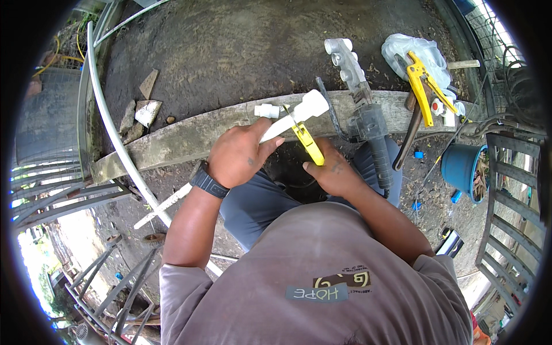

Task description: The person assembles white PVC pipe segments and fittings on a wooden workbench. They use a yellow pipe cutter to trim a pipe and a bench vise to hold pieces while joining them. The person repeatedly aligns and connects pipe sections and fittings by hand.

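Inside my left hand [238, 150], the white pipe [277, 129] is clasped, likely to steady it; my right hand [332, 172] is wrapped around the yellow tool [309, 142] crossing it. Rightward, the grey tool [371, 123] lies conveniently near.

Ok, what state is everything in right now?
White pipe: in left hand, wider fitting on its end
Yellow-handled tool: in right hand, metal part at pipe
Yellow pipe cutter: unheld, handles spread
Plastic bag: crumpled
Blue bucket: uncovered, debris inside
Black-handled power tool: unheld, power state unclear
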`<state>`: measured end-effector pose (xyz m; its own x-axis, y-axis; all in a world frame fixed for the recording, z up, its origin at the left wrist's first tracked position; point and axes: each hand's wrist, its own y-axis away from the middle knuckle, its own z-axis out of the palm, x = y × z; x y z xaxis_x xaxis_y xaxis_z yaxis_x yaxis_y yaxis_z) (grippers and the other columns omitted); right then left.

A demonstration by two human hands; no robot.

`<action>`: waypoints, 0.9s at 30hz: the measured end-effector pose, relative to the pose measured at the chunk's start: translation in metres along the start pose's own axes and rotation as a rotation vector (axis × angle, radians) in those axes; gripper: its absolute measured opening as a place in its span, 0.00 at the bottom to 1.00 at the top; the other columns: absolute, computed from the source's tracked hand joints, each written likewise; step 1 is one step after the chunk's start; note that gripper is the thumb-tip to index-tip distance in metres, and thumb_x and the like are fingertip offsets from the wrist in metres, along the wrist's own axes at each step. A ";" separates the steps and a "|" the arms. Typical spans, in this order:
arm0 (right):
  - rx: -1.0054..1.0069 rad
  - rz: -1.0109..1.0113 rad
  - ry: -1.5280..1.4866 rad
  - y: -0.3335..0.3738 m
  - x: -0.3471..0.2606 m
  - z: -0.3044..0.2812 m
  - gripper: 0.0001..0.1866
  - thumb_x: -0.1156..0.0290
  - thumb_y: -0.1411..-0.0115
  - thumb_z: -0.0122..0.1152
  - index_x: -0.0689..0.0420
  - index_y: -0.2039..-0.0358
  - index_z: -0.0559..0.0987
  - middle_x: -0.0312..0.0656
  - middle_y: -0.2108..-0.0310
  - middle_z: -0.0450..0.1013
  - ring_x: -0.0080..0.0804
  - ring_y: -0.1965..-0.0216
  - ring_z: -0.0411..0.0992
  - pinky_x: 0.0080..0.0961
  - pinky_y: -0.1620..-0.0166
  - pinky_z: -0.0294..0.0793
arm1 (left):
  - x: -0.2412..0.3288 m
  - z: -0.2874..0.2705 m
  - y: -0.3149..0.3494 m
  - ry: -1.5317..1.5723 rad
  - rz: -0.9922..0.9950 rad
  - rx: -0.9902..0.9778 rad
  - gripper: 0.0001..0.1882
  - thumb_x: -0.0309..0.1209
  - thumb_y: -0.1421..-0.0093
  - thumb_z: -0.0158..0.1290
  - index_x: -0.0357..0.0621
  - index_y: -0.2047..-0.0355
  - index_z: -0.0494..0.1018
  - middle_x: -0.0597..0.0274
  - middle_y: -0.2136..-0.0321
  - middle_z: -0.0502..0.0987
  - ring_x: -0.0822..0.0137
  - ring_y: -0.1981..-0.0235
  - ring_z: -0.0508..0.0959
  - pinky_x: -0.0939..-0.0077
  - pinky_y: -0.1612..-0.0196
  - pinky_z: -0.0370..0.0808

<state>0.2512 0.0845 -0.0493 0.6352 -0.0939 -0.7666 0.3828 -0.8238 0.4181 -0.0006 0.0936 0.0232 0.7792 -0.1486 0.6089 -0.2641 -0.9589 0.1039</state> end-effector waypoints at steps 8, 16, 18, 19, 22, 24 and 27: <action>0.172 -0.043 -0.050 0.001 -0.016 -0.003 0.22 0.52 0.35 0.67 0.63 0.63 0.79 0.60 0.71 0.78 0.64 0.64 0.79 0.50 0.59 0.78 | 0.010 -0.002 -0.006 -0.050 -0.060 0.049 0.14 0.37 0.32 0.61 0.40 0.56 0.75 0.42 0.75 0.80 0.37 0.69 0.81 0.47 0.68 0.75; 0.185 0.079 0.049 -0.001 -0.018 -0.001 0.30 0.42 0.33 0.63 0.63 0.62 0.82 0.61 0.70 0.79 0.64 0.62 0.80 0.52 0.57 0.78 | 0.004 0.027 -0.007 -0.241 -0.072 0.176 0.16 0.43 0.33 0.60 0.44 0.56 0.74 0.49 0.72 0.82 0.45 0.71 0.84 0.50 0.69 0.80; 0.175 0.113 0.064 -0.001 -0.020 -0.002 0.31 0.41 0.33 0.62 0.63 0.62 0.82 0.62 0.70 0.79 0.65 0.62 0.79 0.52 0.56 0.78 | 0.003 0.027 -0.007 -0.238 -0.077 0.184 0.16 0.42 0.33 0.60 0.43 0.58 0.74 0.48 0.72 0.82 0.44 0.71 0.84 0.50 0.69 0.80; 0.166 0.123 0.058 0.000 -0.024 -0.004 0.32 0.40 0.33 0.61 0.64 0.62 0.82 0.62 0.69 0.79 0.65 0.62 0.79 0.52 0.56 0.78 | 0.004 0.027 -0.007 -0.243 -0.090 0.187 0.16 0.41 0.34 0.61 0.43 0.58 0.73 0.48 0.71 0.82 0.43 0.70 0.84 0.49 0.69 0.79; 0.151 0.109 0.044 -0.002 -0.023 -0.003 0.33 0.39 0.34 0.62 0.64 0.61 0.82 0.62 0.68 0.80 0.66 0.61 0.79 0.52 0.55 0.78 | 0.007 0.027 -0.004 -0.274 -0.141 0.214 0.15 0.39 0.35 0.62 0.41 0.60 0.73 0.46 0.71 0.82 0.41 0.68 0.83 0.47 0.67 0.78; 0.131 0.107 0.027 -0.002 -0.023 -0.003 0.33 0.40 0.34 0.62 0.64 0.60 0.82 0.63 0.67 0.80 0.66 0.61 0.79 0.52 0.54 0.78 | -0.001 0.032 0.003 -0.318 -0.191 0.256 0.15 0.39 0.36 0.63 0.42 0.61 0.72 0.47 0.72 0.81 0.41 0.69 0.83 0.47 0.67 0.79; 0.096 0.116 0.028 -0.002 -0.023 -0.004 0.31 0.42 0.33 0.61 0.65 0.58 0.81 0.64 0.66 0.80 0.66 0.59 0.79 0.52 0.53 0.77 | -0.009 0.037 0.013 -0.379 -0.275 0.246 0.15 0.38 0.38 0.64 0.43 0.62 0.73 0.47 0.71 0.82 0.41 0.69 0.83 0.47 0.68 0.79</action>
<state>0.2384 0.0906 -0.0302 0.6906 -0.1769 -0.7012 0.2408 -0.8581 0.4536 0.0097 0.0733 -0.0099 0.9637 0.0829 0.2537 0.0845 -0.9964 0.0045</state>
